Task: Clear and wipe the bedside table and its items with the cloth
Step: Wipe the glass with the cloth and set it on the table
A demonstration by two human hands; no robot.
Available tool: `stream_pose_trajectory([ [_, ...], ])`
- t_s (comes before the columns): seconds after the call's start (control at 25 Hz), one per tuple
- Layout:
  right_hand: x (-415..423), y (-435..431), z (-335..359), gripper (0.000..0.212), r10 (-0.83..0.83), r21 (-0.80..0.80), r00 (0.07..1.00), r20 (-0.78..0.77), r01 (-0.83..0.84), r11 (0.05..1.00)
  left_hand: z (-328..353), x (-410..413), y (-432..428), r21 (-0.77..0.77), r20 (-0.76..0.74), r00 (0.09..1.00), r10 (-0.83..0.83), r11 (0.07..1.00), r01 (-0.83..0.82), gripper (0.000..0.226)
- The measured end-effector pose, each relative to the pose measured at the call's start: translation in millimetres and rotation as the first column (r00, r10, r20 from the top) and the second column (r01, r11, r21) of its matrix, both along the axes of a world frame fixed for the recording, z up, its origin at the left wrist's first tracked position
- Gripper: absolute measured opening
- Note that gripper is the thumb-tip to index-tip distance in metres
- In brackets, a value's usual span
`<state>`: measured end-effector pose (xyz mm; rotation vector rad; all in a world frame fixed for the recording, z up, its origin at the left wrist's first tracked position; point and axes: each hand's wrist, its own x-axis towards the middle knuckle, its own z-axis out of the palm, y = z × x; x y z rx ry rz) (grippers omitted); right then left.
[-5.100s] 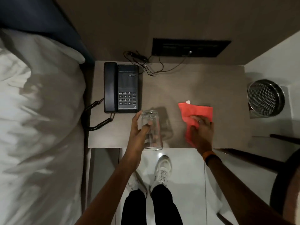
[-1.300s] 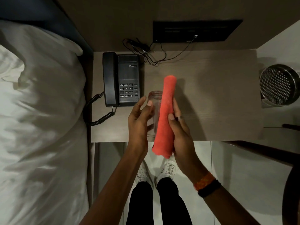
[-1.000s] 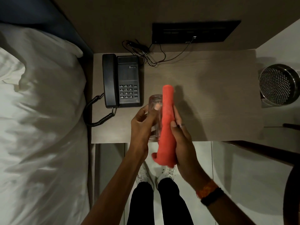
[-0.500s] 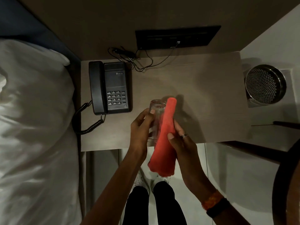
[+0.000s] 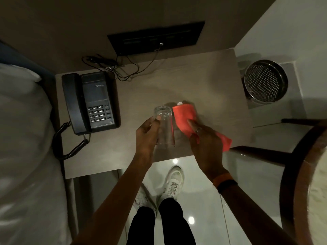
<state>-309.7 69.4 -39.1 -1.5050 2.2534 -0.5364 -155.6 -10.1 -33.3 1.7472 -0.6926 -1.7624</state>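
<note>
My left hand [image 5: 147, 132] grips a clear drinking glass [image 5: 165, 126] above the front part of the bedside table [image 5: 203, 89]. My right hand [image 5: 205, 140] holds a folded red cloth [image 5: 184, 119] just right of the glass, with the cloth's far end close to the glass rim. Whether the cloth touches the glass I cannot tell. A black desk phone [image 5: 90, 101] with a coiled cord sits on the table's left side.
A bed with white linen [image 5: 23, 138] borders the table on the left. Thin cables [image 5: 113, 68] run from a dark wall panel [image 5: 155, 38]. A perforated metal bin [image 5: 265, 82] stands at the right. A round wooden table edge [image 5: 299, 174] shows lower right.
The cloth has come off the side of the glass and moved right, now slanting away from it. The glass stays in my left hand; the view has shifted slightly.
</note>
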Motion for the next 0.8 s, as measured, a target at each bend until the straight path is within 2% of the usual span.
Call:
stream_pose_trajectory([
  [0.12, -7.0, -13.8, -22.9, 0.043, 0.209, 0.247, 0.976, -0.056, -0.190, 0.950, -10.9, -13.9, -3.9, -0.064, 0.009, 0.998, -0.059, 0.996, 0.059, 0.015],
  [0.2, -8.4, -26.7, -17.9, 0.028, 0.103, 0.244, 0.994, 0.023, -0.105, 0.964, -12.6, -21.8, -8.5, -0.106, 0.002, 0.998, -0.070, 0.992, 0.070, 0.013],
  [0.28, -13.7, -45.4, -3.8, 0.020, -0.120, 0.180, 0.975, 0.184, 0.087, 0.980, -9.8, -30.0, -16.8, -0.139, -0.017, 0.996, -0.084, 0.987, 0.081, 0.009],
  [0.32, -19.7, -57.5, 3.0, 0.020, -0.200, 0.170, 0.928, 0.315, 0.153, 0.974, -7.5, -34.4, -23.3, -0.163, -0.031, 0.995, -0.096, 0.983, 0.090, 0.012],
  [0.4, -34.3, -82.8, 16.8, 0.025, -0.226, 0.204, 0.765, 0.603, 0.127, 0.971, -2.6, -42.9, -38.5, -0.226, -0.055, 0.990, -0.129, 0.968, 0.113, 0.019],
  [0.44, -43.4, -96.1, 20.5, 0.034, -0.194, 0.206, 0.712, 0.674, 0.071, 0.976, -2.3, -48.3, -48.3, -0.265, -0.063, 0.987, -0.149, 0.956, 0.127, 0.023],
  [0.48, -51.7, -107.8, 22.4, 0.041, -0.149, 0.184, 0.700, 0.698, 0.026, 0.983, -2.6, -55.3, -59.4, -0.294, -0.071, 0.985, -0.159, 0.947, 0.132, 0.028],
  [0.56, -65.9, -128.6, 23.4, 0.043, -0.074, 0.098, 0.737, 0.672, 0.011, 0.995, -4.1, -73.7, -85.4, -0.351, -0.057, 0.983, -0.175, 0.925, 0.145, 0.033],
  [0.72, -102.5, -165.1, 13.9, 0.052, -0.109, -0.025, 0.808, 0.579, 0.150, 0.988, -14.4, -121.2, -137.1, -0.498, 0.024, 0.965, -0.260, 0.834, 0.237, 0.039],
  [0.8, -123.1, -177.3, 0.1, 0.047, -0.152, -0.079, 0.851, 0.503, 0.221, 0.972, -24.6, -146.6, -156.3, -0.526, 0.056, 0.950, -0.307, 0.800, 0.289, 0.044],
])
